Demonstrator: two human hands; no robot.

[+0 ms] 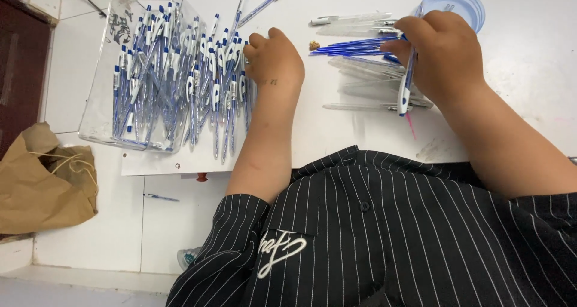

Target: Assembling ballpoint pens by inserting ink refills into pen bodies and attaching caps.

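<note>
Striped black shirt point(384, 235) sits nearest, w/ your forearms running out over the white table point(529, 72). Left of you, off the table, a brown paper bag point(42, 181) lies on the floor. Your left hand point(273, 60) rests curled, fingers bent in, knuckles touching the blue-white pens point(198, 84) that spill from a clear plastic box point(135, 72); can't tell if it grips any. Your right hand point(442, 51) is closed round one blue-white pen point(407, 81), held upright-ish, tip pointing near. Under that hand lie clear pen barrels point(366, 90) & a bunch of blue refills point(351, 47). Far right: a blue round lid point(460, 3).
</note>
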